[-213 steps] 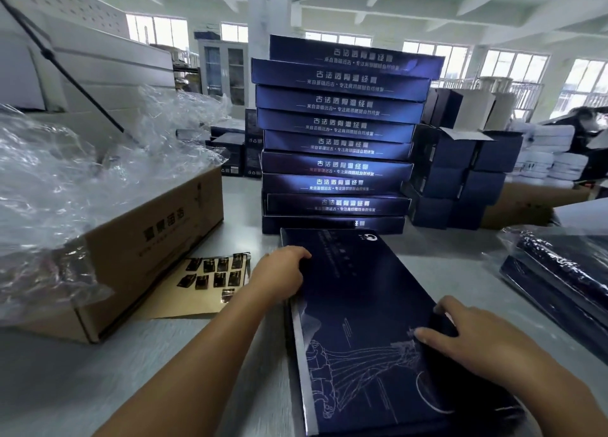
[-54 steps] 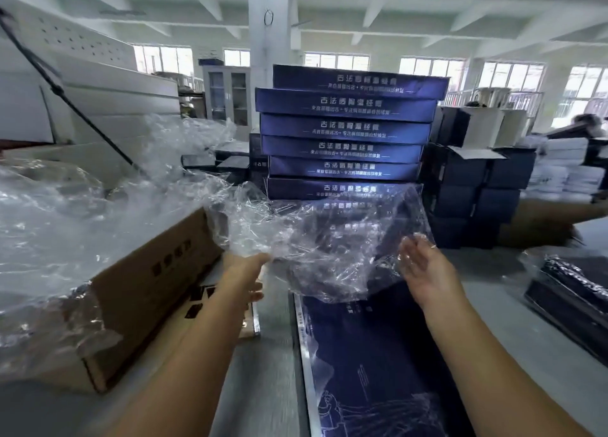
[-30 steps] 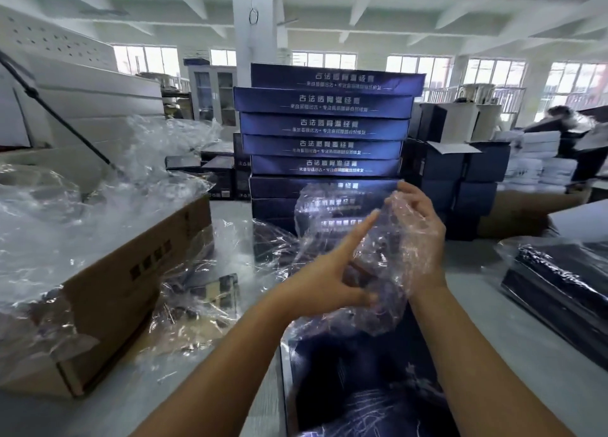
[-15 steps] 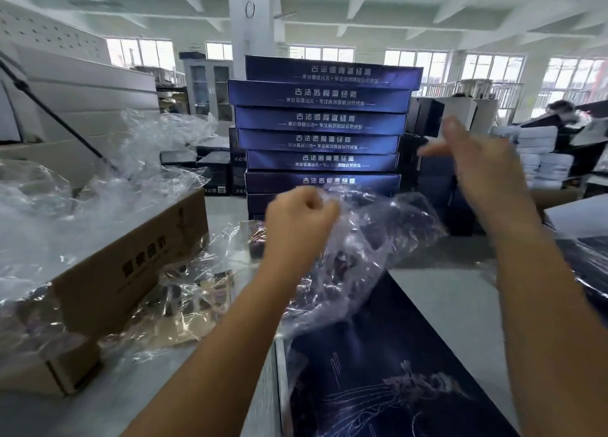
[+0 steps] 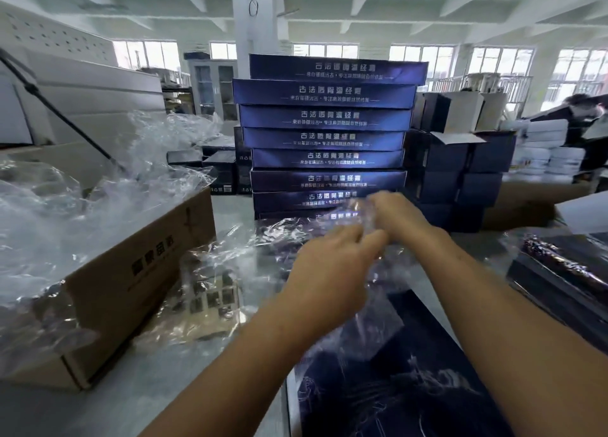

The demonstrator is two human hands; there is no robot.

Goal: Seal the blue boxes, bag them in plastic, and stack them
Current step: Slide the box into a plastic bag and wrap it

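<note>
A flat dark blue box with a pale line drawing lies on the table right in front of me. Above its far end both hands work a clear plastic bag. My left hand pinches the film with curled fingers. My right hand, blurred by motion, grips the same bag just beyond it. The bag trails left over the table. Behind the hands rises a tall stack of blue boxes with white lettering on their sides.
A cardboard carton full of loose plastic bags stands at the left, with a sticker sheet under film beside it. Bagged boxes lie at the right edge. Smaller dark boxes are piled behind. A person is at far right.
My right hand has come down from the air and joined the left hand on the bag. The bag sits lower, over the box's far end.
</note>
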